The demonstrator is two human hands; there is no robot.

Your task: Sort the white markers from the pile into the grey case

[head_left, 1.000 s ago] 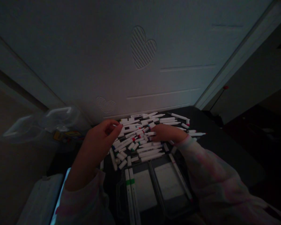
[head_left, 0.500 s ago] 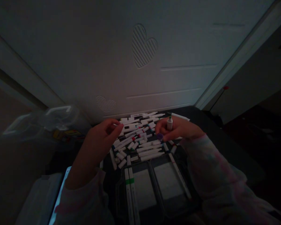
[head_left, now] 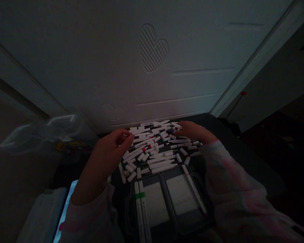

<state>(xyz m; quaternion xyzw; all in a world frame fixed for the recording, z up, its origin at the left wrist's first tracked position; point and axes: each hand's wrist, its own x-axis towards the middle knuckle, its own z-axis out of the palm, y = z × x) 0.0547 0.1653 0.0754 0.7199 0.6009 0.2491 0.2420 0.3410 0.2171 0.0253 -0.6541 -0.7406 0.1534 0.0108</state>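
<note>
Many white markers and loose marker caps (head_left: 154,157) lie in a pile against the white panel. My left hand (head_left: 116,145) hovers at the pile's left side, thumb and forefinger brought together; anything between them is too dark to make out. My right hand (head_left: 192,131) reaches into the far right of the pile, its fingers bent down among white marker pieces. What those fingertips grip, if anything, is partly hidden. A dark purple cap lies by them. Nearer me is an open clear case (head_left: 164,189), with two green-banded markers (head_left: 142,209) in its left half and one marker (head_left: 194,189) in its right.
The white panel (head_left: 182,54) with raised hearts rises behind the pile. At left stand a clear plastic container (head_left: 63,123) and a light, bright-edged object (head_left: 66,206). The dark surface (head_left: 238,162) extends to the right.
My right hand has moved away from me into the far right of the pile. The white cap and purple cap it held up are no longer raised. My left hand has barely moved.
</note>
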